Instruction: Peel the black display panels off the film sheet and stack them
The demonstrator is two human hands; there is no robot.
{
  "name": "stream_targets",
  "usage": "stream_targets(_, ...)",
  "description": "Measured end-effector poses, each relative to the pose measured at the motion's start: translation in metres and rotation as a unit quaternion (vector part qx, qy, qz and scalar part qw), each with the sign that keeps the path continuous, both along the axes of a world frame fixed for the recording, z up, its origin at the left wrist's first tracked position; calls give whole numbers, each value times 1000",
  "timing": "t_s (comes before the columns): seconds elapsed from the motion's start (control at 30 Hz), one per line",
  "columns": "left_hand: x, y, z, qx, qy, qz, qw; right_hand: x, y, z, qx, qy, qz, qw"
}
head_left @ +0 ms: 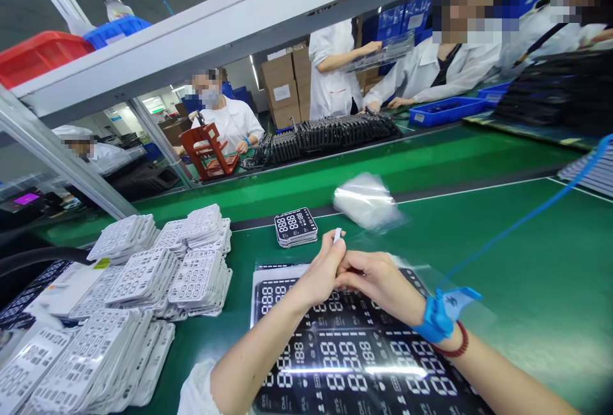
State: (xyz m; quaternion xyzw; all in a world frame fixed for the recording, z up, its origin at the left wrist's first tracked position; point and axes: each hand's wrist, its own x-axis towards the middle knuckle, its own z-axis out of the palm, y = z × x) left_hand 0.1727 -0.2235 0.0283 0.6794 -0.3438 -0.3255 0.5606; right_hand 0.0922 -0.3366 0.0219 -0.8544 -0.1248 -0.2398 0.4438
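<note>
My left hand is closed, with a small white piece poking up between thumb and forefinger. Against it, my right hand is pinched, and what its fingertips grip is hidden. Both hands hover over large black sheets printed with white digit segments, which lie on the green bench with glossy film on top. Just beyond the left hand is a short stack of cut black display sheets with white backs. A crumpled clear plastic piece sits behind the hands.
Piles of white slotted frames fill the left side. A blue wrist strap trails its cord to the right. Across the green belt stand a row of black parts, a red press and several people in white coats.
</note>
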Motion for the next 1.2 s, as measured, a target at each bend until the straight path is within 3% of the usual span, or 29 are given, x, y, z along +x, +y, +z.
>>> stream_targets(0.17, 1, -2, 0, -14, 28, -6, 999, 0, 2, 4, 42, 36, -13, 998)
stream_targets(0.3, 0, -5, 1, -28, 45, 5, 999, 0, -1, 7, 32, 23, -23, 999)
stream_targets(0.57, -5, -8, 5, 3, 248, -37, 968, 1, -9, 4, 45, 40, -41, 997)
stream_targets(0.7, 2, -4, 15, 2, 275, -18, 961, 3, -10, 4, 32, 22, -39, 998)
stream_targets(0.77, 12, 0, 25, -33, 303, 13, 952, 5, -15, 2, 37, 17, -85, 996)
stream_targets(0.87, 35, 5, 40, -131, 354, 59, 924, 9, -30, -5, 130, 6, -189, 973)
stream_targets(0.93, 52, 7, 42, -179, 353, 118, 911, 12, -38, -9, 235, -2, -212, 949)
stream_targets(1.07, 80, 7, 27, -206, 293, 254, 898, 16, -45, -13, 403, -9, -175, 898)
stream_targets(1.2, 87, 7, 15, -207, 263, 268, 903, 19, -45, -13, 478, -3, -121, 870)
